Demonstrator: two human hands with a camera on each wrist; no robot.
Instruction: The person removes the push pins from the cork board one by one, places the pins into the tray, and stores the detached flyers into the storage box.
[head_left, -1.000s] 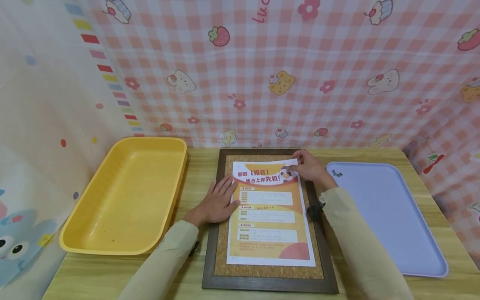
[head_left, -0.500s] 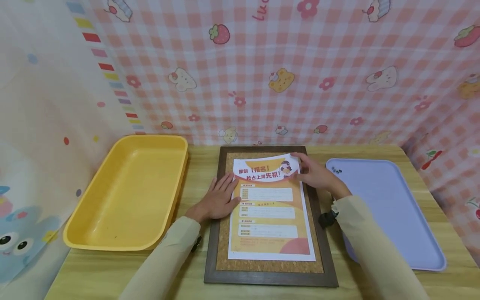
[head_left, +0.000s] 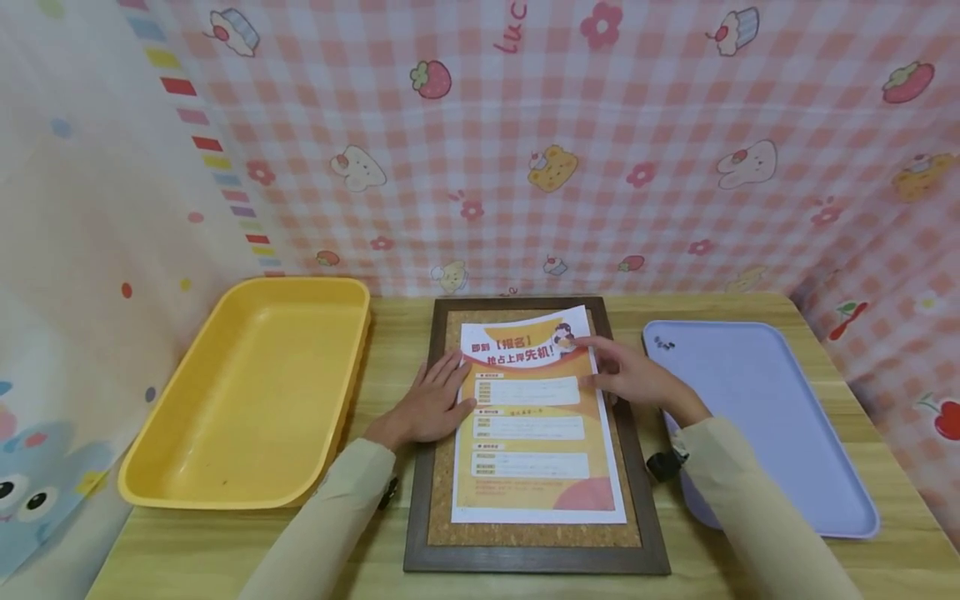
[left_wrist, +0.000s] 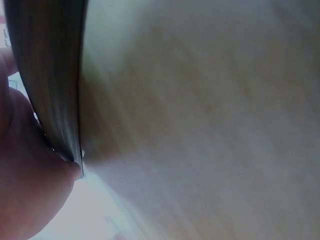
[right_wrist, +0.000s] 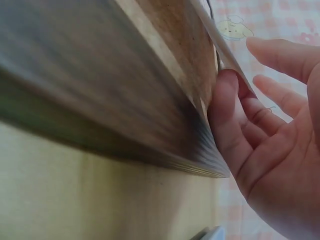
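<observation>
A printed paper poster (head_left: 528, 492) lies on a cork board (head_left: 551, 535) with a dark wood frame (head_left: 536, 561); its top right corner curls up. My left hand (head_left: 429, 406) rests flat across the frame's left side, fingertips and thumb on the poster's left edge. The left wrist view shows that hand (left_wrist: 35, 175) against the frame's side. My right hand (head_left: 626, 373) is at the poster's upper right edge, index fingertip over the printed figure, fingers loosely bent. In the right wrist view, the fingers (right_wrist: 225, 100) of that hand touch the board's edge beside the poster's raised margin.
A deep yellow tray (head_left: 357, 392) stands on the wooden table (head_left: 187, 550) to the left. To the right is a shallow lilac tray (head_left: 750, 417) with several small dark pieces (head_left: 664, 342) in its back left corner. A checked pink cloth (head_left: 480, 133) hangs behind.
My right hand has left the poster's top right corner and moved down along its right edge. That corner now stands up freely. My left hand keeps its place.
</observation>
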